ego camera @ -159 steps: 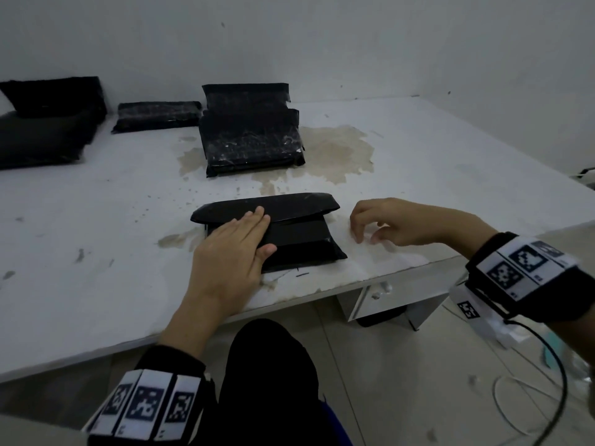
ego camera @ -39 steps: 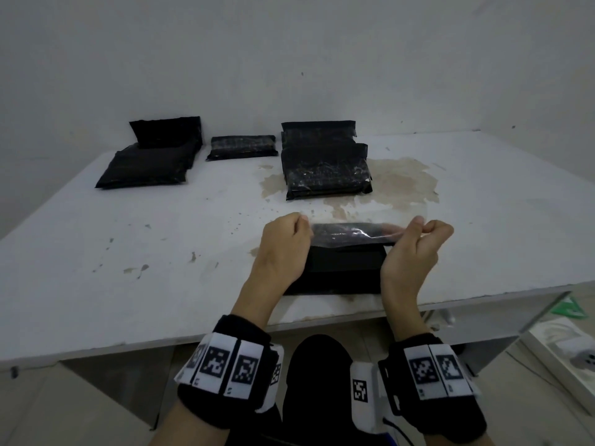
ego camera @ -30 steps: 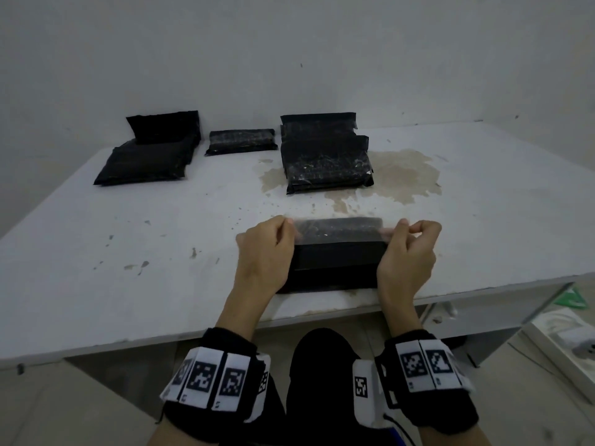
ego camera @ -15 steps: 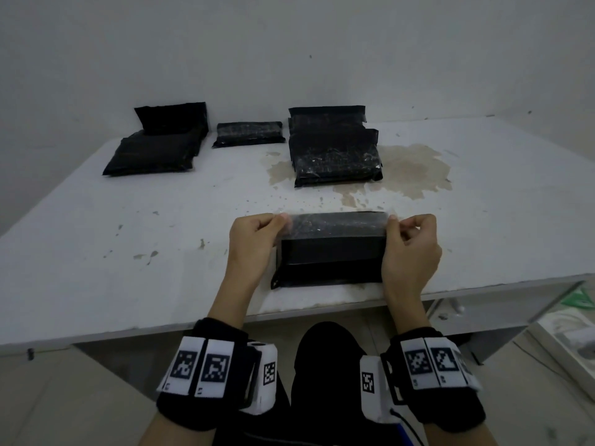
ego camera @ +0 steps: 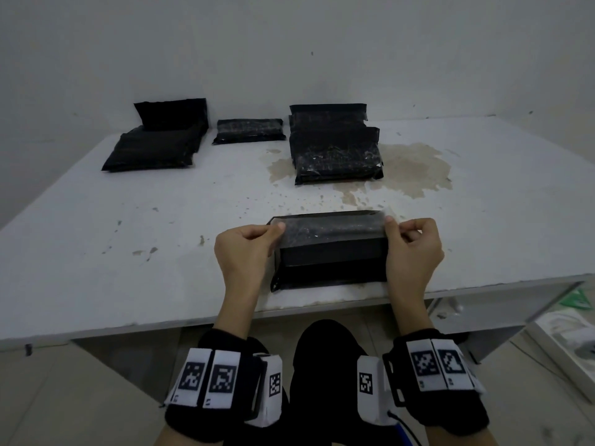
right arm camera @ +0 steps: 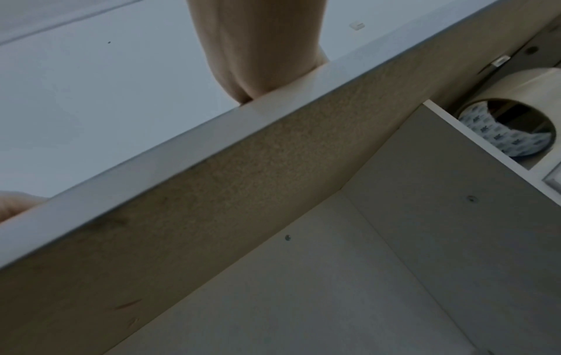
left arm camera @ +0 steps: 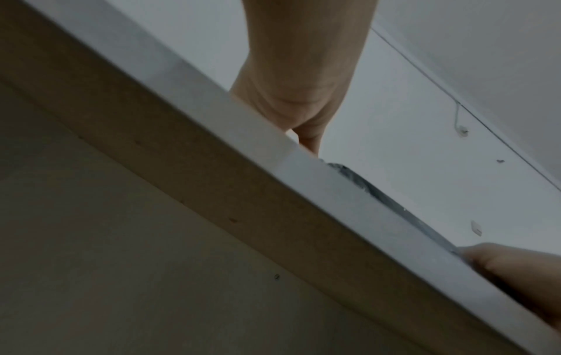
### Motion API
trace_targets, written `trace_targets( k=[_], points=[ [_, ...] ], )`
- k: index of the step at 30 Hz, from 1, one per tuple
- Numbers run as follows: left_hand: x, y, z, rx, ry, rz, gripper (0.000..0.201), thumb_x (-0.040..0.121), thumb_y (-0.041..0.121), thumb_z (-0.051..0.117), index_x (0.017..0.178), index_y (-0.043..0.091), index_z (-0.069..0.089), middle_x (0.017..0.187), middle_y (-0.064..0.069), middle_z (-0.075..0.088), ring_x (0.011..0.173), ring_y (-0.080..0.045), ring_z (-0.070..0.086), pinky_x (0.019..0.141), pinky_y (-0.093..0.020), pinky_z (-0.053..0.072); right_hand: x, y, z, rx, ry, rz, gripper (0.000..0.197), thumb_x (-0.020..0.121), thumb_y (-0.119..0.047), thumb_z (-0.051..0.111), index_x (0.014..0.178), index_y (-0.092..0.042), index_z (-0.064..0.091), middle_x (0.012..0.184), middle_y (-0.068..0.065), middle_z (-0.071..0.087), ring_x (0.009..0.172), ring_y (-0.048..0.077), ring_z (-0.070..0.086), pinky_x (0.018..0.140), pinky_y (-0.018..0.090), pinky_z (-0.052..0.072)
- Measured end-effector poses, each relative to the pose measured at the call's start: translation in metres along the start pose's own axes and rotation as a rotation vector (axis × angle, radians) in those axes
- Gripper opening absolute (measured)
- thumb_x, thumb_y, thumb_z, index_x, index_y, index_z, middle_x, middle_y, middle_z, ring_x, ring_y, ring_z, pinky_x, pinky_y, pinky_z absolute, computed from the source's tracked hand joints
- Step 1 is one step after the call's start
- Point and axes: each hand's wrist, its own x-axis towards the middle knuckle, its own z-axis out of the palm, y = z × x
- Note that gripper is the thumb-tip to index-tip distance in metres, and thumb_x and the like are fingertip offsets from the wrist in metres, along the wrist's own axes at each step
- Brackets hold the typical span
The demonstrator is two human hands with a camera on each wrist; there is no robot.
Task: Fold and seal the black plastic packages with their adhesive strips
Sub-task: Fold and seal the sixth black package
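- Black package [ego camera: 331, 259] lies at the near edge of the white table [ego camera: 128, 252], between both hands.
- Left hand [ego camera: 241, 252] pinches the flap's [ego camera: 331, 227] left corner; right hand [ego camera: 413, 249] pinches its right corner.
- Judged: thin, soft, slippery film, light filling; best held by the flap corners, clear of the adhesive.
- Four other packages sit well apart, toward the wall.

From both wrist views the desk [left arm camera: 319, 182] edge hides my fingers; I see only a sliver of the package [left arm camera: 379, 192].
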Motion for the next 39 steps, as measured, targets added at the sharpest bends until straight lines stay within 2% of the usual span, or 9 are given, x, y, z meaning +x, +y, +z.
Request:
trace_targets(
  k=[6,13,15,17,20,26,31,37,39],
  points=[
    [0.000,-0.001,0.002,-0.014,0.002,0.014,0.015,0.077,0.022,0.074,0.064,0.024,0.067,0.062,-0.001,0.067,0.060,-0.013,0.064,0.063,-0.022,0.054,0.000,0.001,-0.002,0.055,0.000,0.055,0.027,0.086,-0.027,0.065,0.072,-0.013,0.047,0.057,-0.002,0.049,0.046,0.000,0.043,0.050,0.008,0.038],
    [0.006,-0.008,0.003,0.068,-0.043,-0.007,0.015,0.084,0.019,0.067,0.073,0.009,0.069,0.058,0.001,0.063,0.046,0.001,0.056,0.054,-0.016,0.051,0.002,0.001,-0.001,0.081,0.016,0.094,0.027,0.089,-0.024,0.061,0.068,-0.018,0.044,0.060,-0.002,0.050,0.052,0.006,0.043,0.051,0.008,0.039],
    [0.006,-0.010,0.002,0.115,-0.053,0.013,0.019,0.086,0.020,0.065,0.070,0.011,0.068,0.056,0.002,0.062,0.047,-0.001,0.056,0.055,-0.019,0.051,0.002,0.001,-0.001,0.081,0.022,0.097,0.028,0.089,-0.025,0.060,0.068,-0.019,0.044,0.061,-0.002,0.051,0.053,0.007,0.044,0.051,0.008,0.039],
    [0.007,-0.012,0.002,0.159,-0.055,0.045,0.026,0.087,0.023,0.063,0.063,0.015,0.065,0.056,0.002,0.061,0.051,-0.009,0.057,0.060,-0.027,0.052,0.003,0.002,-0.001,0.072,0.029,0.098,0.028,0.089,-0.026,0.060,0.068,-0.020,0.043,0.062,-0.001,0.052,0.054,0.007,0.045,0.051,0.008,0.039],
    [0.006,-0.013,0.003,0.214,-0.040,0.118,0.032,0.090,0.026,0.060,0.060,0.014,0.062,0.055,0.003,0.060,0.055,-0.016,0.057,0.064,-0.036,0.052,0.003,0.003,0.000,0.051,0.035,0.103,0.028,0.089,-0.027,0.060,0.068,-0.020,0.043,0.063,-0.001,0.054,0.056,0.008,0.047,0.051,0.009,0.039],
    [0.001,-0.017,0.008,0.221,0.016,0.136,0.036,0.091,0.028,0.057,0.059,0.012,0.059,0.055,0.000,0.058,0.055,-0.018,0.054,0.063,-0.039,0.051,0.003,0.004,-0.001,0.009,0.026,0.091,0.028,0.088,-0.023,0.062,0.067,-0.017,0.044,0.058,0.001,0.050,0.052,0.010,0.043,0.050,0.008,0.038],
    [-0.003,-0.017,0.011,0.204,0.039,0.139,0.033,0.091,0.026,0.057,0.066,0.005,0.062,0.056,-0.001,0.057,0.055,-0.015,0.052,0.060,-0.031,0.047,0.003,0.004,-0.001,-0.020,0.003,0.077,0.022,0.086,-0.018,0.064,0.076,-0.003,0.052,0.056,0.001,0.048,0.050,0.008,0.042,0.051,0.005,0.037],
    [-0.003,-0.019,0.011,0.181,0.046,0.159,0.034,0.091,0.025,0.058,0.066,0.002,0.062,0.055,-0.003,0.056,0.052,-0.012,0.049,0.051,-0.013,0.040,0.005,0.005,-0.002,-0.044,-0.002,0.088,0.021,0.085,-0.017,0.065,0.075,-0.002,0.053,0.055,0.001,0.048,0.050,0.007,0.043,0.051,0.004,0.038],
    [-0.003,-0.020,0.012,0.173,0.048,0.168,0.034,0.091,0.024,0.058,0.065,0.002,0.062,0.054,-0.003,0.056,0.051,-0.011,0.048,0.051,-0.012,0.040,0.006,0.005,-0.003,-0.052,-0.007,0.096,0.021,0.085,-0.017,0.065,0.074,-0.004,0.053,0.056,0.001,0.049,0.050,0.006,0.044,0.051,0.004,0.038]
  ],
)
